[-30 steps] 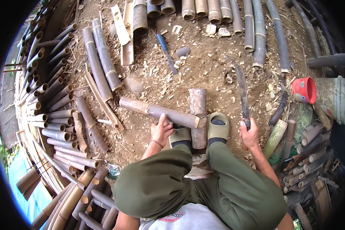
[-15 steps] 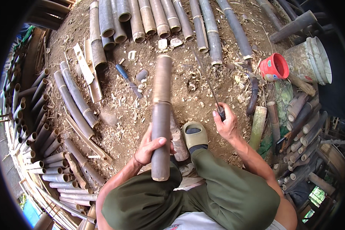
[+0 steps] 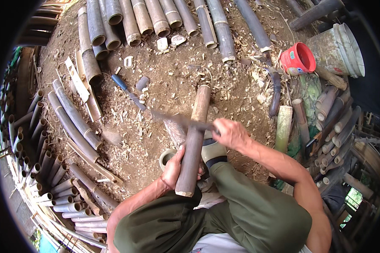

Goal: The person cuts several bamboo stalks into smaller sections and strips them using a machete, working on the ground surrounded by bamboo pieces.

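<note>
A bamboo section (image 3: 189, 158), dark on its near half and paler toward its far end, slants up from between my knees. My left hand (image 3: 172, 170) is closed around its near half from the left side. A long narrow knife (image 3: 173, 119) lies crosswise over the bamboo near its middle, its blade pointing left and blurred by motion. My right hand (image 3: 232, 134) is closed on the dark knife handle. Whether the edge touches the bamboo, I cannot tell. Past my left hand a short log (image 3: 175, 130) shows partly behind the bamboo.
Bamboo poles (image 3: 133, 38) lie in a row on the dirt at the far side. A blue-handled tool (image 3: 126, 90) rests among shavings. To the right are a red tub (image 3: 292, 59), a dirty white bucket (image 3: 331, 50) and a curved dark sheath-like piece (image 3: 275, 90). Stacked bamboo (image 3: 67, 206) fills the left.
My right hand has swung left and inward, bringing the knife from upright at the right to across the bamboo. The bamboo's far end has tilted right and dropped toward the ground.
</note>
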A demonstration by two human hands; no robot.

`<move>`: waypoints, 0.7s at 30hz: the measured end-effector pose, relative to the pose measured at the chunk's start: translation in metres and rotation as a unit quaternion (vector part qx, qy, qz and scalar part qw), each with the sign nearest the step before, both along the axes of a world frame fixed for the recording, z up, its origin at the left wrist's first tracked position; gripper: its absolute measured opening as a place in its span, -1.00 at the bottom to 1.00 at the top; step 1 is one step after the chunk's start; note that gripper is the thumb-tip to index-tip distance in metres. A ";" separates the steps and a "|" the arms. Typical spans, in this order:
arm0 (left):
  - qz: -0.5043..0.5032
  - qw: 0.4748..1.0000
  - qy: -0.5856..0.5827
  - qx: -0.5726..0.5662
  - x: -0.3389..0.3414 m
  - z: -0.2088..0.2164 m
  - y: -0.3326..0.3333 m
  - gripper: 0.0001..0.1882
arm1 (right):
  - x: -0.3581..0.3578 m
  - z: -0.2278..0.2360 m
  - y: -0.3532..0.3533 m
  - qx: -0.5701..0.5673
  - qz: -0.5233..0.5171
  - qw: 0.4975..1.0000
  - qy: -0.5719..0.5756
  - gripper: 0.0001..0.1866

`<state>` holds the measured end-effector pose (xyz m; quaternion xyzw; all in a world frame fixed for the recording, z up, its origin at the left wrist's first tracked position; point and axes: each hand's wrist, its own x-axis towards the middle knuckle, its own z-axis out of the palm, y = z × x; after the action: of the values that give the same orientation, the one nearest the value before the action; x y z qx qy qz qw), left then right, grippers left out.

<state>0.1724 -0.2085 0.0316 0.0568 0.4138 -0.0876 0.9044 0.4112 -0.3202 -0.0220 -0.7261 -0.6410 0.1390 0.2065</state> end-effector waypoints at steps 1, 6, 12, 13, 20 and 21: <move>-0.016 1.000 0.007 0.009 0.001 -0.002 0.003 -0.30 | 0.009 0.000 0.011 -0.163 -0.089 0.981 0.050 -0.77; -0.034 0.999 0.029 0.024 -0.002 -0.008 0.001 -0.33 | -0.014 0.031 -0.003 0.088 0.100 0.985 0.107 -0.81; -0.049 0.991 0.042 0.114 0.011 0.013 0.003 -0.32 | 0.009 0.024 0.002 -0.129 -0.016 0.987 0.094 -0.79; -0.055 0.991 0.041 0.114 0.008 0.012 0.001 -0.32 | 0.000 0.035 -0.004 -0.103 0.037 0.990 0.093 -0.78; -0.030 0.998 -0.023 0.043 0.002 -0.002 0.000 -0.25 | 0.013 0.023 0.008 -0.112 -0.063 0.989 0.073 -0.85; -0.003 0.999 -0.028 0.019 0.000 -0.003 0.000 -0.27 | -0.001 0.030 0.001 -0.109 -0.019 0.989 0.093 -0.85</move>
<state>0.1722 -0.2087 0.0284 0.0775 0.3899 -0.0810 0.9140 0.4106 -0.3195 0.0078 -0.7403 -0.5858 0.2715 0.1874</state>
